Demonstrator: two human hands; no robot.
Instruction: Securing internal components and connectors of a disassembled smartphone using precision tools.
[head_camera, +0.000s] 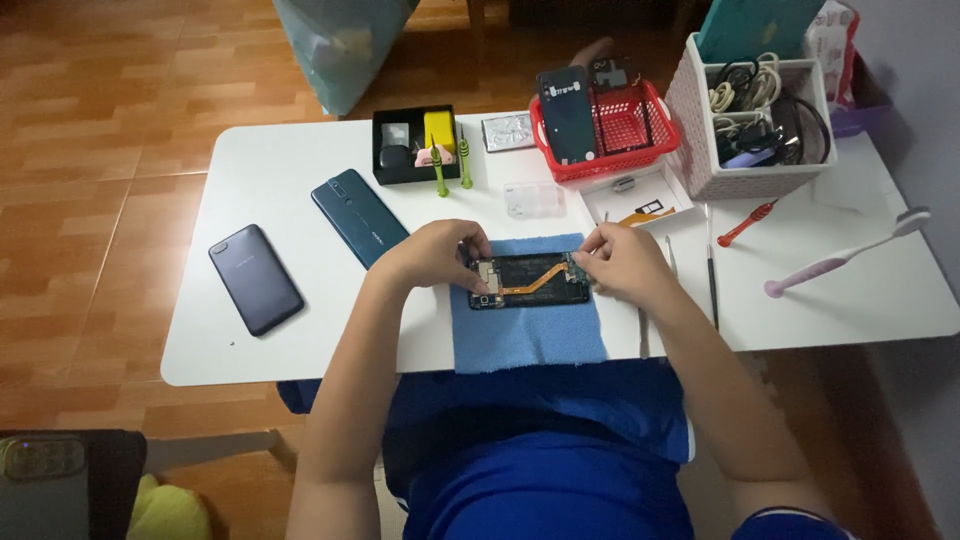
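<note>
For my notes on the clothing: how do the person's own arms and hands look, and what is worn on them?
Both arms are bare from the upper arm down. The left hand and right hand wear no gloves, and no watch shows. A blue short sleeve shows at the right shoulder. Rings on the fingers are too small to tell.

Fuzzy blue cloth (530, 335); smooth matt white table (280, 165); red plastic mesh basket (625, 125)
</note>
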